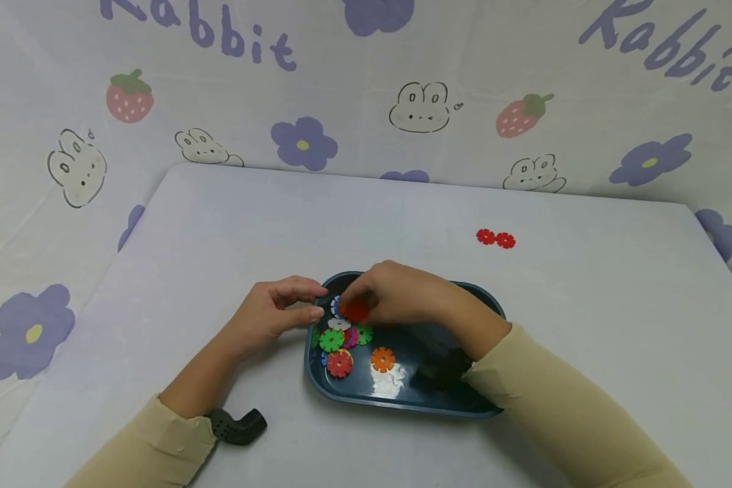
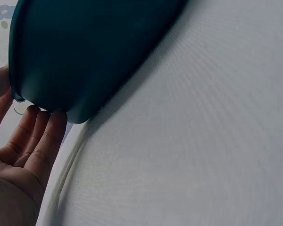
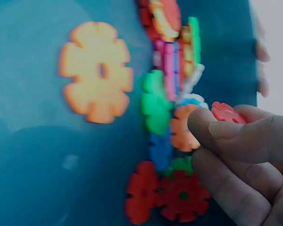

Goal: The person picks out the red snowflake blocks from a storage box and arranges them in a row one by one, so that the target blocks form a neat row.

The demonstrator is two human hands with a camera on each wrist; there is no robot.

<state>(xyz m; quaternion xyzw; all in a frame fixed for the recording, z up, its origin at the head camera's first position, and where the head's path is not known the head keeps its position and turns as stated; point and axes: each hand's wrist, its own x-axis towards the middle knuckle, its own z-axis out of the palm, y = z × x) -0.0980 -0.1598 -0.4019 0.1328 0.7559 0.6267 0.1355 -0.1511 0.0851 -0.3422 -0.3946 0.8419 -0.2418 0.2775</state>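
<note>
Closest to me are two tan sleeves (image 1: 143, 444), with a black curved piece (image 1: 239, 428) poking out at the left cuff over the white desk (image 1: 268, 230). Just beyond sits a dark teal tray (image 1: 396, 407) with rounded corners. An orange notched disc (image 1: 383, 360) lies by itself on its floor, a bit apart from the jumble at the tray's left end, where I make out a red disc (image 1: 339, 364), a green disc (image 1: 332, 340) and some white, pink and blue ones, several overlapping.

The left hand (image 1: 274, 308) is at that end, its grip relaxed, fingers apart and fairly straight, fingertips touching the outside of the tray. The right hand (image 1: 396, 291) is over the tray, above the jumble, its grip pinching a small red piece (image 3: 225, 113) between thumb and forefinger.

Farther off, to the right, two joined red discs (image 1: 486, 236) lie on the desk. Behind everything hangs a pale cloth (image 1: 354, 74) printed with rabbits, strawberries and purple flowers.
</note>
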